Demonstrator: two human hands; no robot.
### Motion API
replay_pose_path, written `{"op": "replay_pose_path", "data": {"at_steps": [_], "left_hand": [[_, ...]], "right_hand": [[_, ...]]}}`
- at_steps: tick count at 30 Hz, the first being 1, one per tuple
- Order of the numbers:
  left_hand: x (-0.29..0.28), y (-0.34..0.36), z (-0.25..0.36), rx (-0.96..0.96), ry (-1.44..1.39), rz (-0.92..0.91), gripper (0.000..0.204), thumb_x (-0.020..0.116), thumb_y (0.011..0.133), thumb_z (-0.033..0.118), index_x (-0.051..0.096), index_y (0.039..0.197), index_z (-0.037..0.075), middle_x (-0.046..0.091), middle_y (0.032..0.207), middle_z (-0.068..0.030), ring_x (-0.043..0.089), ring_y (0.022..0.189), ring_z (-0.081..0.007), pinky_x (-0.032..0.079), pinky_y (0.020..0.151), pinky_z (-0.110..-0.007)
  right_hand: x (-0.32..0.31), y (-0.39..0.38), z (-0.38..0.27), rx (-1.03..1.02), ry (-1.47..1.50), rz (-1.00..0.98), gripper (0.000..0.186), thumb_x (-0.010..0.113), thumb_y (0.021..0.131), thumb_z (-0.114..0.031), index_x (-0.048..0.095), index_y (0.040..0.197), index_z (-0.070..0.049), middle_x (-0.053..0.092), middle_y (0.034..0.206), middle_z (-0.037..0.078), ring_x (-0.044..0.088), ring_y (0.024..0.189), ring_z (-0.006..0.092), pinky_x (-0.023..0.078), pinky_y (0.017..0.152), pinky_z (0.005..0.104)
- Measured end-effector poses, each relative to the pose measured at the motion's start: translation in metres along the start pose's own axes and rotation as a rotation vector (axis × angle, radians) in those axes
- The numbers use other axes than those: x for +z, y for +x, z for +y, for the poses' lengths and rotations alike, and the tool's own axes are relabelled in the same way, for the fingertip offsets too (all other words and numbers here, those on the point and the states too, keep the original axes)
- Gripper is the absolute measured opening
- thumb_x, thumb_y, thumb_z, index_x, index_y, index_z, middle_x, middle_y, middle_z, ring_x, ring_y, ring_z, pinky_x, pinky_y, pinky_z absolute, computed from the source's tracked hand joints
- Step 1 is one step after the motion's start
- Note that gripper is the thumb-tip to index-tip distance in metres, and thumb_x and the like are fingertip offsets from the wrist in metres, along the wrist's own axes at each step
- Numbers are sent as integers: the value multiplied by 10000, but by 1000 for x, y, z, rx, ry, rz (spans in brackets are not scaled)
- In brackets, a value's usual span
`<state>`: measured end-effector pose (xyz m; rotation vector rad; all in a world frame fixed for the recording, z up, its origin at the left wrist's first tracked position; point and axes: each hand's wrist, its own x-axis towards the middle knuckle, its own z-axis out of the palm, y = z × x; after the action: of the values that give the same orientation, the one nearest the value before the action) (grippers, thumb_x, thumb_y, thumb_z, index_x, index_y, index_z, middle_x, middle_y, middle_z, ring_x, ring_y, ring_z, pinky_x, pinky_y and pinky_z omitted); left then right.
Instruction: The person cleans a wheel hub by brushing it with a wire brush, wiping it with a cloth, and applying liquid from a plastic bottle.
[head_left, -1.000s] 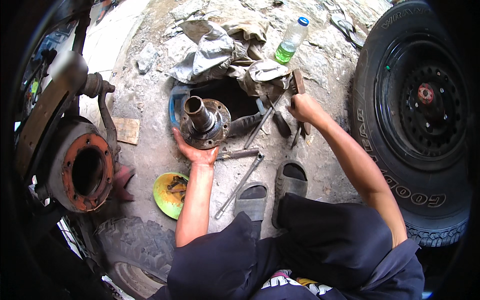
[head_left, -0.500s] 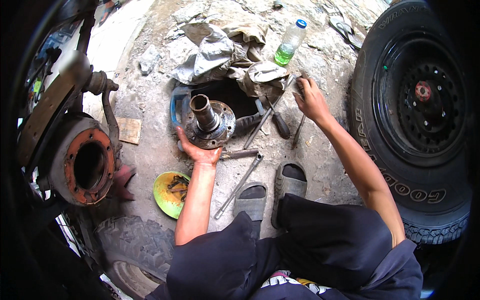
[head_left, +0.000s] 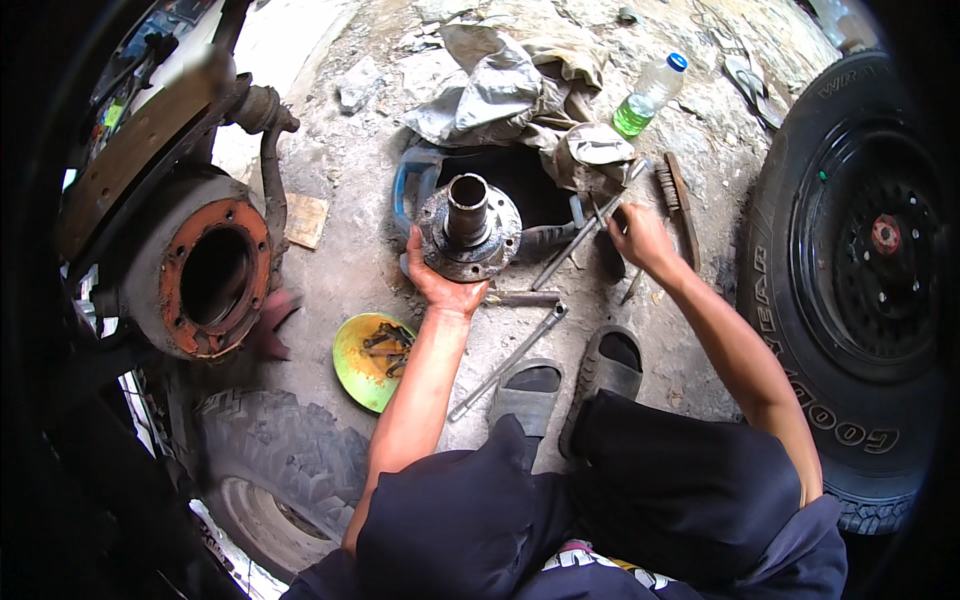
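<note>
A greasy metal wheel spindle (head_left: 469,237), with a round bolt-holed flange and an upright hollow tube, rests in my left hand (head_left: 446,285). The thumb lies along the flange's left side and the other fingers are hidden beneath it. My right hand (head_left: 645,240) is low over the tools on the ground, its fingers curled together near a screwdriver (head_left: 612,258) partly covered by the hand. What the fingers hold, if anything, is hidden. A wooden-handled wire brush (head_left: 680,210) lies just right of that hand. A long metal bar (head_left: 565,255) slants between the hands.
An axle housing with an orange flange (head_left: 216,278) stands left. A green dish (head_left: 362,385) of bolts and a socket wrench (head_left: 508,362) lie nearer me. Behind the spindle are a blue-edged container (head_left: 402,190), rags (head_left: 490,90) and a bottle (head_left: 650,95). A big tire (head_left: 765,270) stands right.
My right hand has come nearer and to the left, uncovering the wire brush. The spindle stays in my left hand. The whole view has shifted, so things appear further right.
</note>
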<state>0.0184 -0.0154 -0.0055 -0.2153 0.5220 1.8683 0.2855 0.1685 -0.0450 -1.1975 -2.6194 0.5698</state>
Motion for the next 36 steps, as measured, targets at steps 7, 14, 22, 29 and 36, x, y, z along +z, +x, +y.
{"op": "replay_pose_path", "data": {"at_steps": [7, 14, 22, 29, 36], "left_hand": [[-6, 2, 5, 12, -37, -12, 666, 583, 878, 551, 563, 1371, 105, 622, 1343, -131, 612, 1206, -337, 467, 1059, -561], [-14, -4, 9, -11, -92, -87, 611, 554, 895, 517, 586, 1335, 94, 625, 1336, -136, 611, 1216, -327, 483, 1060, -545], [-18, 0, 9, -10, -66, -86, 629, 556, 896, 538, 584, 1338, 91, 611, 1355, -134, 606, 1218, -332, 468, 1076, -541], [-23, -7, 9, -31, -43, -45, 619, 582, 890, 521, 583, 1343, 99, 617, 1345, -136, 611, 1210, -328, 471, 1070, -549], [-24, -6, 10, -23, -82, -70, 592, 555, 907, 503, 596, 1314, 74, 631, 1319, -136, 626, 1188, -317, 492, 1053, -526]], "right_hand": [[-6, -2, -15, 75, 41, 80, 345, 683, 920, -260, 603, 1097, 25, 630, 990, 267, 629, 935, 458, 519, 812, 507], [-5, -21, 23, 29, -434, 285, 516, 691, 911, -295, 531, 1284, 23, 535, 1276, 282, 539, 1179, 416, 443, 997, 480], [-6, -35, 26, 51, -277, 244, 439, 673, 899, -235, 557, 1263, -20, 557, 1256, 200, 546, 1142, 358, 437, 935, 474], [-2, -39, 34, 257, -251, 66, 443, 672, 898, -202, 494, 1236, 20, 546, 1154, 253, 588, 1055, 414, 502, 876, 479], [4, -43, 53, 583, -39, -43, 532, 703, 886, -329, 517, 1100, 122, 659, 932, 387, 660, 942, 533, 538, 848, 547]]}}
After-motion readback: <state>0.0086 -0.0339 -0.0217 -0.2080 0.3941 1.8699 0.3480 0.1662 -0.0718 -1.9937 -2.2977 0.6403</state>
